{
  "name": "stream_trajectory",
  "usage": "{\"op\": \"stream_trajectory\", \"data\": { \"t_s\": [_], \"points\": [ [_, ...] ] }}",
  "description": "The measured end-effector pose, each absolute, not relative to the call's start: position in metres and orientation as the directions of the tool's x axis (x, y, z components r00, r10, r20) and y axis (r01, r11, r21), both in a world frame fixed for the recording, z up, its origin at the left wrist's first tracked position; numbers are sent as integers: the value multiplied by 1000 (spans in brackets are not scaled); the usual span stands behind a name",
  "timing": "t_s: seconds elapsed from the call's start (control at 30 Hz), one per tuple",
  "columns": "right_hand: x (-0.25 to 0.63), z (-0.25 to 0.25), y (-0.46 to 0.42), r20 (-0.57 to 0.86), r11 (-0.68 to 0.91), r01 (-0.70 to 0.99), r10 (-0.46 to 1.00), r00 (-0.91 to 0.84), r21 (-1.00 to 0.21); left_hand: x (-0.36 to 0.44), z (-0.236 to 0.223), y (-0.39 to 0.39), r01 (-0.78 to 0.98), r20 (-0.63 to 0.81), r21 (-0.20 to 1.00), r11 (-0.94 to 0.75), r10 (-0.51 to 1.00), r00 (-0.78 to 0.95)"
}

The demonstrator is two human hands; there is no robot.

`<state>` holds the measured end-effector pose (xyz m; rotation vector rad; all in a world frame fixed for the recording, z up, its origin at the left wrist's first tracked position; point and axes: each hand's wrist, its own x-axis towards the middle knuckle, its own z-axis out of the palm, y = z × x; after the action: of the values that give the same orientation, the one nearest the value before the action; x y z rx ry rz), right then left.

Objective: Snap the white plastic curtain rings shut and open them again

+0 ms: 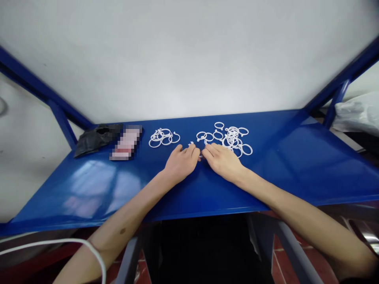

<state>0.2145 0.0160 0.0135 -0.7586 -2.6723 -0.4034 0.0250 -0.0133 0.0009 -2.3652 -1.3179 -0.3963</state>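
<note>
My left hand (pixel 183 161) and my right hand (pixel 223 159) are close together over the blue table, fingers curled and closed. A white piece (pixel 191 143) that looks like the end of a curtain ring sticks out at the left fingertips. Between the hands, a sliver of white shows, and another white bit appears by the right fingertips; the fingers hide most of both. Right beside my right hand lies a pile of white curtain rings (pixel 232 136), each with a small knob or eyelet. A smaller group of white rings (pixel 162 137) rests beyond my left hand.
On the left of the blue table (pixel 284 157) are a black bag (pixel 93 141) and a blurred-out pinkish phone-like object (pixel 126 142). Blue frame bars slope up at both sides, with a pale wall behind. A white cable (pixel 68 240) crosses the lower left. Clear plastic (pixel 358 114) sits at far right.
</note>
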Motion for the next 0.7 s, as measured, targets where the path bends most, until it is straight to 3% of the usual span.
{"op": "stream_trajectory", "data": {
  "t_s": [0.17,0.37,0.57,0.7],
  "points": [
    [218,10,26,382,877,466,394,-836,116,19,0,-8,836,433,-211,-507,718,545],
    [222,10,37,506,915,402,362,-783,-33,2,10,-3,851,475,-144,-506,719,508],
    [242,23,48,524,775,610,592,-613,-162,-40,16,7,948,525,-16,-319,804,280],
    [271,22,70,455,631,758,731,-508,-166,-68,16,11,980,504,-79,-180,841,195]
  ]
}}
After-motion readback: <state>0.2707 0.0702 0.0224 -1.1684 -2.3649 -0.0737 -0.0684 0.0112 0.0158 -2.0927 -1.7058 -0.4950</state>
